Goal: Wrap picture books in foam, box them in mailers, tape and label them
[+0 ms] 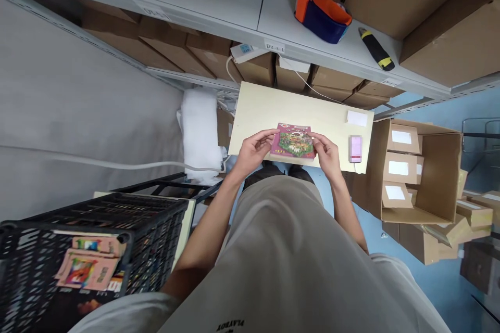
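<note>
A flat purple box [294,141] with a colourful garden-like picture on its face is held over the near edge of a cream table [258,109]. On its left side my left hand [254,152] pinches it between thumb and fingers. My right hand [325,152] grips the opposite side in the same way. Right of the box, a phone [355,149] with a pinkish screen lies on the table, a cable running from its lower end. Behind the phone is a white label or card [357,118].
Above the table, a grey shelf [219,15] carries cardboard boxes, an orange and navy strap roll [322,14] and a yellow-black utility knife [376,49]. An open carton [424,217] with smaller boxes stands right. A black crate [156,250] stands lower left, beyond white wrapping [200,130].
</note>
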`<state>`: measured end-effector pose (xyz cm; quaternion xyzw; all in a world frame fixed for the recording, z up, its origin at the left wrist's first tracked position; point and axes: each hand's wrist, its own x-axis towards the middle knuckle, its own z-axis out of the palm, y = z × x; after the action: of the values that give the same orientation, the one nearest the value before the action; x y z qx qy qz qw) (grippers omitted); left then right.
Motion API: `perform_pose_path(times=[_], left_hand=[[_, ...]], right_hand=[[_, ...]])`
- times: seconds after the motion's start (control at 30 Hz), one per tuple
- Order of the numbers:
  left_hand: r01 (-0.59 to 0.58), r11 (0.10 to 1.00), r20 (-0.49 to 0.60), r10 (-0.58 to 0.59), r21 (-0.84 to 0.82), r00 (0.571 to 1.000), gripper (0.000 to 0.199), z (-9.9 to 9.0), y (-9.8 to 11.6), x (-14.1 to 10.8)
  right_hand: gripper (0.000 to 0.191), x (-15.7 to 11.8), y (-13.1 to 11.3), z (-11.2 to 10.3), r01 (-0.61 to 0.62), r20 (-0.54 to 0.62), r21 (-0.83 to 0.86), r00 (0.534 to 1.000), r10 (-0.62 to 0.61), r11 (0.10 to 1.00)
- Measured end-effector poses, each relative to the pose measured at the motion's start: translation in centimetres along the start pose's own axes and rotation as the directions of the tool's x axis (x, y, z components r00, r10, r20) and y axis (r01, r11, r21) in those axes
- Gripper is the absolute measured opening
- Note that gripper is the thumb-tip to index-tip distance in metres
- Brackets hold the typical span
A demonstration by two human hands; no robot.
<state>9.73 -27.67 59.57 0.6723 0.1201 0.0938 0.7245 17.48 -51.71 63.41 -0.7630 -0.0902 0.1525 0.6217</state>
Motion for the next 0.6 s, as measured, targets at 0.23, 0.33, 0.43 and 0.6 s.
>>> perform_pose_path(times=[0.23, 0.33, 0.43, 0.6], left_hand=[[0.088, 0.996, -0.139, -0.089, -0.01, 0.986, 0.063, 1.0, 0.0, 0.9], [0.023, 0.999, -0.175, -0.017, 0.034, 0.984, 0.068, 1.2, 0.6, 1.0], [-0.061, 0.991, -0.132, 0.076, 0.116, 0.988, 0.068, 1.3, 1.8, 0.9], [-0.276, 0.908, 0.001, 0.291, 0.316, 0.957, 0.039, 3.4, 3.9, 0.5]], right_hand=[[0.059, 0.0, -0.1, 0.7, -0.108, 0.114, 0.068, 0.988, 0.1, 0.992], [0.064, 0.1, 0.2, 0.7, -0.083, 0.115, 0.086, 0.991, 0.072, 0.993], [0.069, 0.4, 1.0, 0.3, -0.045, 0.085, 0.093, 0.996, 0.037, 0.995], [0.077, 1.9, 3.5, 0.3, -0.022, 0.066, 0.166, 0.998, 0.011, 0.986]])
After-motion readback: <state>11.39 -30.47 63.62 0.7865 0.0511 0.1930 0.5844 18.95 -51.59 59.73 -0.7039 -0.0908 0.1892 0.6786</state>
